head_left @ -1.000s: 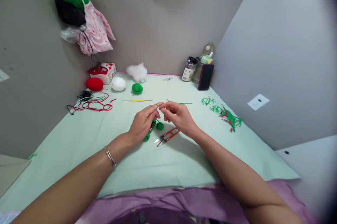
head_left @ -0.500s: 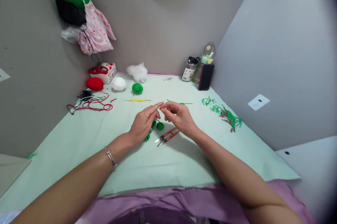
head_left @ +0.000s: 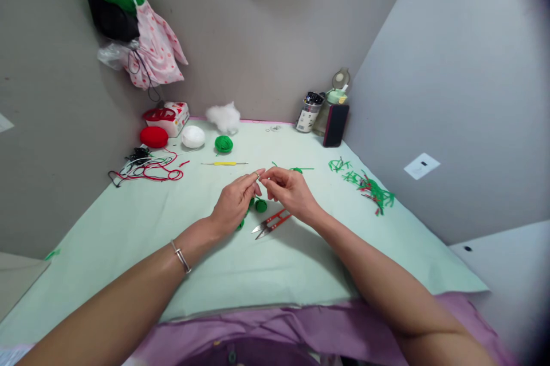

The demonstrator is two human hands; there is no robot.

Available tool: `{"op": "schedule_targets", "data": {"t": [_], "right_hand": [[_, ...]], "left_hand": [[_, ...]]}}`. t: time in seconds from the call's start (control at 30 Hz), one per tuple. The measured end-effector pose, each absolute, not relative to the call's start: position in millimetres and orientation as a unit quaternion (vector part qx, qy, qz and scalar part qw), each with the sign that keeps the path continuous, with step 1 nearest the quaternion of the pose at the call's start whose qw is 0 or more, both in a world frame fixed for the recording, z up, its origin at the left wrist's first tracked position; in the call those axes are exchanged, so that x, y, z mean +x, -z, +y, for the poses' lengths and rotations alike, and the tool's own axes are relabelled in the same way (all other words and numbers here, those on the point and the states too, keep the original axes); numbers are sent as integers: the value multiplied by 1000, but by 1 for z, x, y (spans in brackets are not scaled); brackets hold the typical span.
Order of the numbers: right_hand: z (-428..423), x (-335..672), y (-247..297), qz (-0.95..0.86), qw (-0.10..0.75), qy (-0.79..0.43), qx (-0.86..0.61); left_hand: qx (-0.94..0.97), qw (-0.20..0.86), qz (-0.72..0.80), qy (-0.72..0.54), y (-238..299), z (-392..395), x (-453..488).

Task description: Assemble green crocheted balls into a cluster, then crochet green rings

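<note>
My left hand [head_left: 234,200] is closed, its thumb and fingers pressed together over a green yarn piece with small round balls [head_left: 260,205]. Most of that piece is hidden beneath the palm. Fingertip to fingertip with it, my right hand [head_left: 292,189] is closed in a pinch; what sits between its fingers is too small to make out. Below the right hand lies a pair of red-handled thread snips [head_left: 270,224], blades pointing left. Just beyond the right hand, a bit of green yarn [head_left: 296,169] shows on the table.
A yellow crochet hook [head_left: 224,164] lies beyond the hands. Behind it are green [head_left: 223,144], white [head_left: 193,137] and red yarn balls [head_left: 154,137], plus white stuffing [head_left: 224,118]. Loose strands [head_left: 150,168] lie left, green scraps [head_left: 373,191] right. A phone [head_left: 336,126] leans at the back right.
Both hands stay together at nearly the same spot, with only slight finger movement. The whole view has shifted very slightly.
</note>
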State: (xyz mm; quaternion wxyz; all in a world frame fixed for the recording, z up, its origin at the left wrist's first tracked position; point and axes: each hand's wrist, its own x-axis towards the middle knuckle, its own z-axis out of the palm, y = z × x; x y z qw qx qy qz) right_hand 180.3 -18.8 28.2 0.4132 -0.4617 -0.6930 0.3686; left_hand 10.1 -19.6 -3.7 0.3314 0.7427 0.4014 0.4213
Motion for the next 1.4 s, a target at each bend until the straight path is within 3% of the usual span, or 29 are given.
{"op": "schedule_targets", "data": {"t": [0.33,0.63,1.4], "right_hand": [[-14,182,-27,-691,402,-393,-455],[-9,185,-23,-682,398,-400,-465],[-4,188,-18,-671,397,-418,-465]], "left_hand": [[760,315,390,-415,12,-17,11],[783,233,407,-409,13,-13,10],[815,202,410,-357,16,-9,7]]}}
